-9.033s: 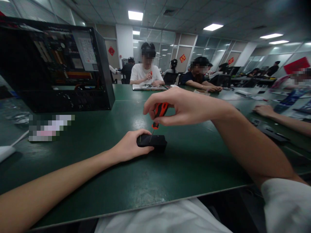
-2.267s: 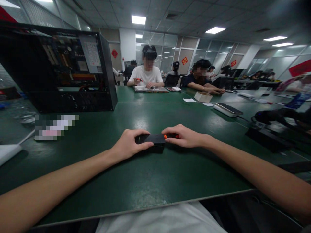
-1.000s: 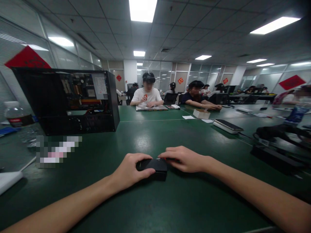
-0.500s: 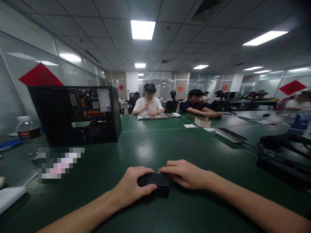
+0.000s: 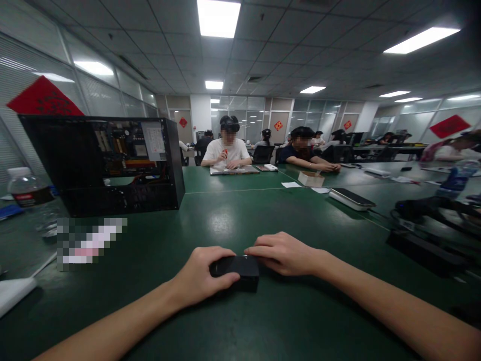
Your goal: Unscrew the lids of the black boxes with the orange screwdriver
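Observation:
A small black box (image 5: 244, 277) lies on the green tabletop (image 5: 221, 326) in front of me. My left hand (image 5: 203, 276) is closed around its left end, with the thumb along the near side and the fingers over the far side. At the box's far right corner, my right hand (image 5: 281, 254) has its fingers bent and pressed together against it. The right thumb and the undersides of those fingers are hidden. A small bright spot shows on the box's top beside the right fingertips.
An open black computer case (image 5: 105, 165) stands at left, near a plastic bottle (image 5: 32, 195). A phone lies on a white block (image 5: 351, 199) at right, with black cabled gear (image 5: 424, 250) nearer. A small carton (image 5: 311, 179) and two people (image 5: 227, 150) are across the table.
The whole view has shifted, so the table and things on it sit slightly higher and further left. Both hands keep the same hold on the box.

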Demonstrator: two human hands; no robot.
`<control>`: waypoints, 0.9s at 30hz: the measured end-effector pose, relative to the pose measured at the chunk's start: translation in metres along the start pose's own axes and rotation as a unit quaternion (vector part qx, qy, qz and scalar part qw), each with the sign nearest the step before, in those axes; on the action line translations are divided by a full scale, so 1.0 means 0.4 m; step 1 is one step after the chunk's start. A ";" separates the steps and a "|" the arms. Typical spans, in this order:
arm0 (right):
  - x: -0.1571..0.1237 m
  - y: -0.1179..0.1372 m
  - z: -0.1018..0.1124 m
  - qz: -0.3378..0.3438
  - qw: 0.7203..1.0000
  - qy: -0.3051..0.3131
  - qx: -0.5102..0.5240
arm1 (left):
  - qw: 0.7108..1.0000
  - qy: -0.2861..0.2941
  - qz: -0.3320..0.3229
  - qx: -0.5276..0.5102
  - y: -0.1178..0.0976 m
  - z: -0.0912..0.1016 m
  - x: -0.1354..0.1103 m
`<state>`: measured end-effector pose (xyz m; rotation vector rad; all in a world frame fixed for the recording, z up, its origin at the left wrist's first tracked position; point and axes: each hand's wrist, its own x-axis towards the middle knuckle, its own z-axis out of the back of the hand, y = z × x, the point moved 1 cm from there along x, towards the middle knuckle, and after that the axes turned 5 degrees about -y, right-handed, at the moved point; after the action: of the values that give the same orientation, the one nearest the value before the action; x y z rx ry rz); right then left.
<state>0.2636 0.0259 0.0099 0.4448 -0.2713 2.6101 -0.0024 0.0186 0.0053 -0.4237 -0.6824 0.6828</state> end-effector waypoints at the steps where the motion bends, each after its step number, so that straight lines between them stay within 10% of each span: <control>1: -0.001 -0.003 0.001 0.002 1.000 -0.006 -0.006 | 1.000 -0.005 0.009 -0.007 -0.003 0.003 0.001; 10: -0.016 -0.037 -0.004 -0.047 0.999 -0.024 0.002 | 0.984 -0.105 0.103 -0.096 0.022 0.044 0.029; 18: -0.013 -0.050 -0.025 -0.122 0.990 0.020 0.066 | 0.967 -0.032 0.230 -0.102 0.104 0.053 0.040; 27: -0.005 -0.038 -0.029 -0.138 0.988 0.034 0.062 | 0.988 -0.024 0.154 0.003 0.107 0.068 0.040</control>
<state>0.2695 0.0414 0.0003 0.4040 -0.0203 2.3716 -0.0305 0.0636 0.0072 -0.5144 -0.6655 0.9895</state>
